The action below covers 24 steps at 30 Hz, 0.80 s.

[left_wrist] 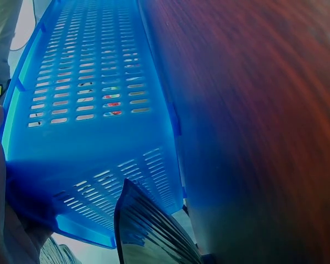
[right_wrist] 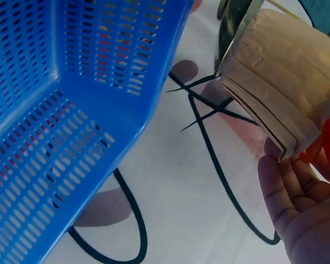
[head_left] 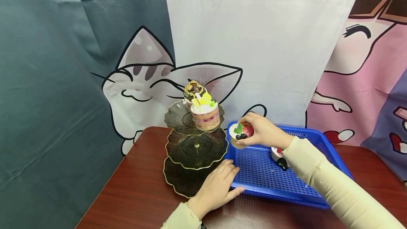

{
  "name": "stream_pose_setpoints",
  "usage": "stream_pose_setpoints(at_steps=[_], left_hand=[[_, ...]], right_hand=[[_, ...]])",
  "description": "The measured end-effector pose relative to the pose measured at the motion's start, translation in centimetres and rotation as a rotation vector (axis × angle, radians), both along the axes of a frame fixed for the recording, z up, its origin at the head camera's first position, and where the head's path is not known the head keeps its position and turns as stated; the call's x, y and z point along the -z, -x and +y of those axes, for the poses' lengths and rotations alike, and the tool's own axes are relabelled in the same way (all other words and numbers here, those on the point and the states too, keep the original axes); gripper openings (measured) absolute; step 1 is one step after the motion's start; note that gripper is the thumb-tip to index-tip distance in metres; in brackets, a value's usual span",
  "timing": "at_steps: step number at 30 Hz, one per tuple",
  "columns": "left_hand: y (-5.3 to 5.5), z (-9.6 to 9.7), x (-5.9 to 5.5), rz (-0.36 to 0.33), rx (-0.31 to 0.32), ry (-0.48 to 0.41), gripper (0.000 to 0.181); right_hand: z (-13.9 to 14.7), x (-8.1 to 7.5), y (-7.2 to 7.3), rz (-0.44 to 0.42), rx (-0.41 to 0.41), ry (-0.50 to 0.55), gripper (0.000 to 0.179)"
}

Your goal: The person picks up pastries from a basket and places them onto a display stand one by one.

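My right hand (head_left: 267, 130) grips a small cake in a tan paper cup (head_left: 236, 142) above the left side of the blue basket (head_left: 259, 167). White cream, a green leaf, dark berries and red fruit top this cake; the right wrist view shows its pleated paper wrapper (right_wrist: 286, 82). With fingers nearly straight, my left hand (head_left: 216, 188) rests at the basket's near left corner, beside the tiered stand (head_left: 178, 151). Two decorated cakes sit on the stand's top plate: a layered one with yellow fruit (head_left: 206, 116) and a chocolate-topped one (head_left: 194, 89) behind it.
Another small cake with red and black parts (head_left: 277, 154) lies in the basket, partly hidden by my right sleeve. Dark gold-rimmed plates form the stand's lower tiers. A printed cloth (head_left: 260, 38) hangs behind the reddish-brown table (head_left: 127, 186).
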<state>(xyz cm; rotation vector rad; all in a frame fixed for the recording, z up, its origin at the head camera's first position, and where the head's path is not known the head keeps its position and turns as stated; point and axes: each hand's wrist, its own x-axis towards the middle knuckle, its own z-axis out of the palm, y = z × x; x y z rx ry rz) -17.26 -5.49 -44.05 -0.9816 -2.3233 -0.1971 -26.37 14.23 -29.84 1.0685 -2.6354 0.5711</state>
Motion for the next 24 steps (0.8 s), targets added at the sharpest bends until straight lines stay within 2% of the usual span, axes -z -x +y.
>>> stream_pose_setpoints(at_steps=[10,14,24], left_hand=[[-0.2,0.0,-0.1,0.013,-0.013,0.007,0.053],[-0.2,-0.1,-0.2,-0.003,-0.015,0.013,0.053],[-0.2,0.0,-0.3,-0.014,-0.023,0.028,0.053]], right_hand=[[-1.5,-0.3,-0.5,-0.016,-0.042,0.029,0.054],[-2.2,-0.3,-0.5,-0.007,-0.064,0.037,0.054],[-4.2,-0.3,-0.8,-0.049,-0.092,0.045,0.053]])
